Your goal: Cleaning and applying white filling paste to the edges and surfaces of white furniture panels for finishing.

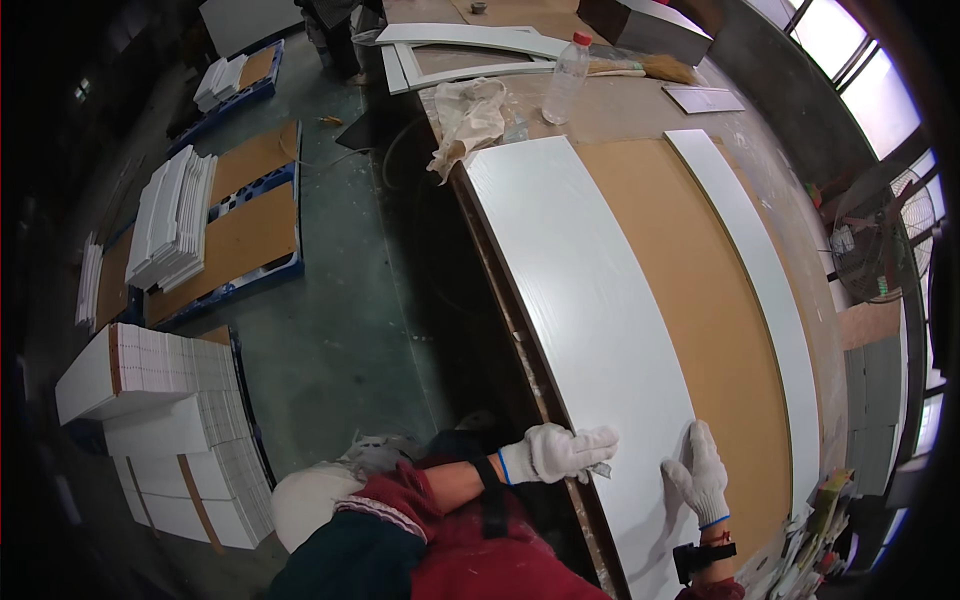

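Observation:
A long white panel (590, 260) lies on a brown board on the workbench, running away from me. My left hand (560, 453), in a white knit glove, is at the panel's left edge. Its fingers are pressed together around a small grey piece (600, 469), which pokes out below them; its exact kind is too small to tell. Gloved the same way, my right hand (700, 480) rests at the panel's right edge, fingers stretched forward and thumb apart, holding nothing.
Beyond bare brown board (690, 250) lies a narrow white strip (750, 240). A crumpled cloth (470, 115), a red-capped bottle (567, 80), a brush (665, 68) and white frame parts (470, 38) are farther back. Stacked white panels (175, 215) stand on pallets at left; a fan (880, 240) at right.

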Motion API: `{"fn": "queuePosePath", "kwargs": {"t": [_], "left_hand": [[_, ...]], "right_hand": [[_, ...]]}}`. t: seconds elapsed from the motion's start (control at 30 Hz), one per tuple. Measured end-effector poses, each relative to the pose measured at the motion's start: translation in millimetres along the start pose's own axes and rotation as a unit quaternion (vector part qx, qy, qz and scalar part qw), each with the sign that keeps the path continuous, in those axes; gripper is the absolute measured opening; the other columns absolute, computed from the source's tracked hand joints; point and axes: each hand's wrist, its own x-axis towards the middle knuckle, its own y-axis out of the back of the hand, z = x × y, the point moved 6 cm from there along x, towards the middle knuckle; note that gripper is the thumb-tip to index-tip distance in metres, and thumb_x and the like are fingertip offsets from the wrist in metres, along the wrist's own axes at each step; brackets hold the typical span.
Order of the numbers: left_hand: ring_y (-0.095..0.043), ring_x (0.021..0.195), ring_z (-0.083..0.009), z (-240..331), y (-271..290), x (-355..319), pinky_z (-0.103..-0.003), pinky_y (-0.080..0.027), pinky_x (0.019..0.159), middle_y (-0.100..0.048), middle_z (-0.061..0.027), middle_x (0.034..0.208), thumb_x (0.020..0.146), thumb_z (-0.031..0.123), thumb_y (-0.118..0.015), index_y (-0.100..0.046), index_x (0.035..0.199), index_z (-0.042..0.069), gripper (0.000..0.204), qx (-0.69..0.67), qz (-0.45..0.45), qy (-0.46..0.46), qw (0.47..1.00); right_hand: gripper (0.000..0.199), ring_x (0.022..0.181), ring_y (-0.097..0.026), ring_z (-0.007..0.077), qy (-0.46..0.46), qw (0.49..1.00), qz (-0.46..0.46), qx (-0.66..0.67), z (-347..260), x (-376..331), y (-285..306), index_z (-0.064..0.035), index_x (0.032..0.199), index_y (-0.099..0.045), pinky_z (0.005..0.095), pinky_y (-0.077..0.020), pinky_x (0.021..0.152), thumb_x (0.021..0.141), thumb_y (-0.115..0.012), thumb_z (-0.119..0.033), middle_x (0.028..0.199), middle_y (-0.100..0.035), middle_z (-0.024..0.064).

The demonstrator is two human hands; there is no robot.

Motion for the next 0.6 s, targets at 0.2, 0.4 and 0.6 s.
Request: {"fn": "queuePosePath", "kwargs": {"t": [0.2,0.4,0.6], "left_hand": [[-0.069,0.088,-0.0199,14.2,-14.0,-7.1,-0.026,-0.059,0.071,-0.062,-0.0092,0.116,0.076,0.007,-0.073,-0.064,0.111,0.005,0.037,-0.203,-0.012,0.024,0.979],[-0.067,0.078,-0.0192,86.8,40.8,54.5,-0.027,-0.055,0.054,-0.065,-0.0057,0.104,0.073,0.025,-0.076,-0.067,0.101,0.010,0.034,-0.047,0.061,-0.055,0.996],[-0.062,0.059,-0.0153,115.7,54.1,147.5,-0.027,-0.050,0.041,-0.053,-0.0046,0.082,0.073,0.032,-0.070,-0.060,0.091,0.008,0.032,0.024,0.046,-0.092,0.994]], "right_hand": [[0.083,0.124,-0.044,0.0387,0.017,0.998,-0.050,-0.017,-8.6,-7.4,6.3,-0.0001,0.137,-0.035,0.0445,-0.0411,0.099,0.072,-0.073,-0.034,0.140,-0.040,0.0214],[0.060,0.111,-0.054,0.0389,0.063,0.986,-0.154,0.010,-3.1,-43.8,17.0,-0.0014,0.133,-0.041,0.0413,-0.0437,0.096,0.088,-0.057,-0.039,0.128,-0.051,0.0199],[0.061,0.124,-0.050,0.0305,-0.047,0.879,-0.327,0.343,1.6,-141.1,117.2,0.0021,0.140,-0.037,0.0437,-0.0434,0.099,0.097,-0.053,-0.038,0.133,-0.052,0.0179]]}}
